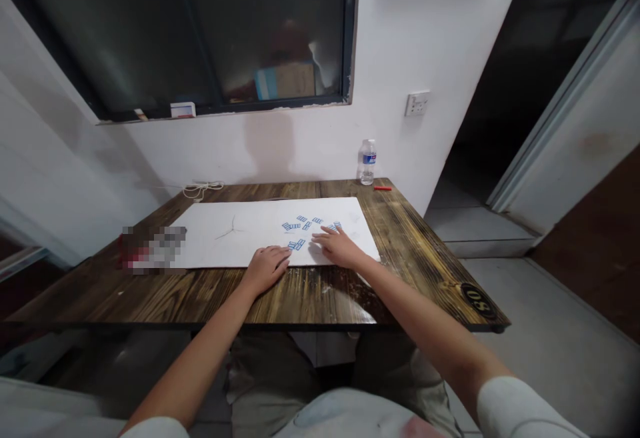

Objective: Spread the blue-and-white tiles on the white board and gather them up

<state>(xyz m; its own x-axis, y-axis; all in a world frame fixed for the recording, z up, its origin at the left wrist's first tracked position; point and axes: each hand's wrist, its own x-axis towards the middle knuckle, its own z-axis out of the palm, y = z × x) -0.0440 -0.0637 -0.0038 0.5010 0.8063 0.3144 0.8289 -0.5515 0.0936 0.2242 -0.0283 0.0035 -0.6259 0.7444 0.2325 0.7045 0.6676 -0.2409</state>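
Note:
Several small blue-and-white striped rectangular pieces (307,226) lie scattered over the right half of a white board (265,215) on the table. My left hand (267,269) rests palm down at the board's near edge, fingers stretched out, just left of a small cluster of pieces (299,245). My right hand (339,247) is over the right part of the board with its fingers spread; its fingertips are close to some pieces, and I cannot tell whether they touch. Neither hand holds anything I can see. Thin dark lines (231,229) mark the board's left half.
The board lies on a dark wooden table (310,298). At the back right stand a water bottle (368,162) and a red pen-like stick (383,189). A white cable (201,189) is coiled at the back left. A blurred red-and-grey item (153,249) sits at the left.

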